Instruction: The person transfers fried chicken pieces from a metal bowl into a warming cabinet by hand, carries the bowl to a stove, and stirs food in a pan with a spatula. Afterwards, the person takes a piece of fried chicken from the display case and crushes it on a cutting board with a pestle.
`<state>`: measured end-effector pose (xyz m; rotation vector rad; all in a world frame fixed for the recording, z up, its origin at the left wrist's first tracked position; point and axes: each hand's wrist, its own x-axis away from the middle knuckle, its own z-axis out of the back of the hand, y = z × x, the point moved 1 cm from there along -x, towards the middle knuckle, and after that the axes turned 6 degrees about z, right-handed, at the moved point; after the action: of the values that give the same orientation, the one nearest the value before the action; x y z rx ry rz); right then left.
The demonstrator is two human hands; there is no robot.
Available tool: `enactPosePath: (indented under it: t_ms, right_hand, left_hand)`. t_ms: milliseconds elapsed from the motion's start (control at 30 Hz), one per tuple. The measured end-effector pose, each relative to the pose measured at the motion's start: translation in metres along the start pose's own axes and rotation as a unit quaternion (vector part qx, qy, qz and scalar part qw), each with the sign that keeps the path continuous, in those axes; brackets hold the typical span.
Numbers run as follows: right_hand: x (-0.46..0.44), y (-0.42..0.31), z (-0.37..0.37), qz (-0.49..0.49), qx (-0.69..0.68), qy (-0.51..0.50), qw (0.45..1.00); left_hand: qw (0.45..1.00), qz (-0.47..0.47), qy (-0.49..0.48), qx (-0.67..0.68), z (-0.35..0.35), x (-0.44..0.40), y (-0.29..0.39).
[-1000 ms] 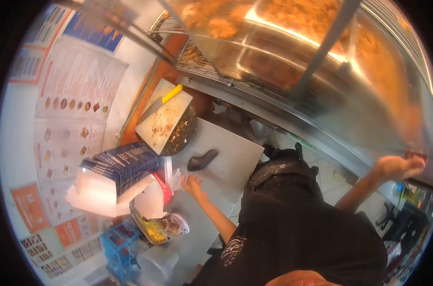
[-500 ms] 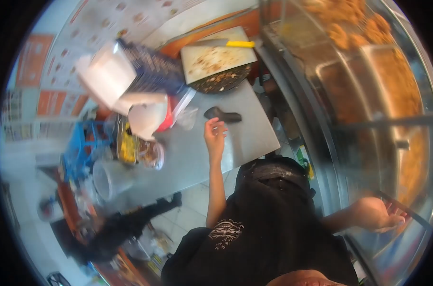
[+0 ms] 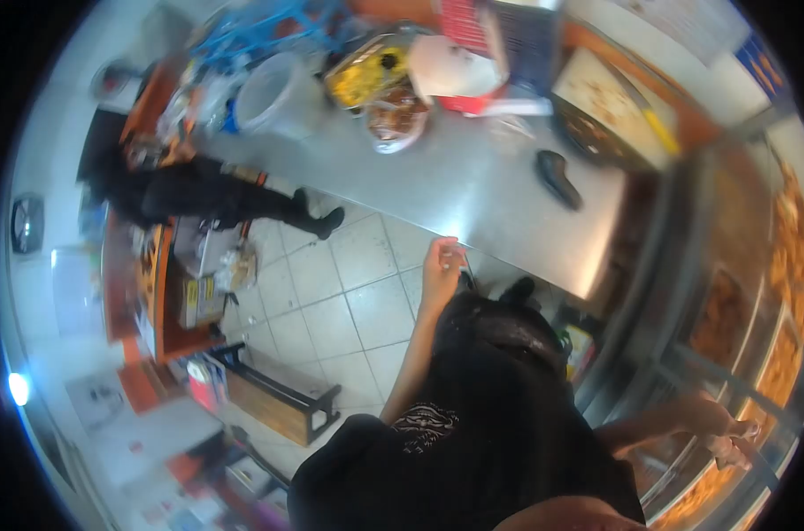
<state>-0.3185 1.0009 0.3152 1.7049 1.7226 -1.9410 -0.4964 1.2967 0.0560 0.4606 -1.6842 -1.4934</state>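
My left hand (image 3: 444, 258) is raised over the floor beside the front edge of the steel table (image 3: 402, 190). Its fingers are loosely bent and nothing shows in them. On the right, my right hand (image 3: 729, 442) reaches to the glass front of a display case (image 3: 685, 354) holding fried-looking food. Thumb and fingers look apart there, but blur and reflections hide whether they touch the glass. A black curved object (image 3: 558, 180), kind unclear, lies on the table. Behind it are a cutting board (image 3: 596, 88) and a knife with a yellow handle (image 3: 658, 128).
Along the table's back stand a takeaway box (image 3: 450, 71), a container of brown food (image 3: 395, 124), a tray of yellow packets (image 3: 366, 75) and a clear plastic tub (image 3: 278, 93). Another person in dark clothes (image 3: 198, 190) is at the left. A bench (image 3: 273, 403) stands on the tiled floor.
My view has swung left, showing more floor and the other person. My left hand has drawn back from near the black object to beside the table edge. My right hand stays at the case.
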Motion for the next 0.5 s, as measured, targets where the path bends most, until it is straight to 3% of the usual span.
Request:
enactPosePath:
  t_ms: [300,400,500]
  right_hand:
    - [0.081,-0.101,-0.061,0.069,-0.206,-0.184,0.958]
    - [0.119,-0.164,-0.081,0.120,-0.295,-0.253,0.913]
    - [0.150,-0.239,-0.101,0.166,-0.406,-0.350,0.828]
  left_hand:
    - [0.983,0.011,0.154,0.097,0.163,0.077,-0.035]
    - [0.973,0.003,0.203,0.113,0.240,0.113,-0.052]
    - [0.961,-0.051,0.250,0.103,0.322,0.156,-0.065]
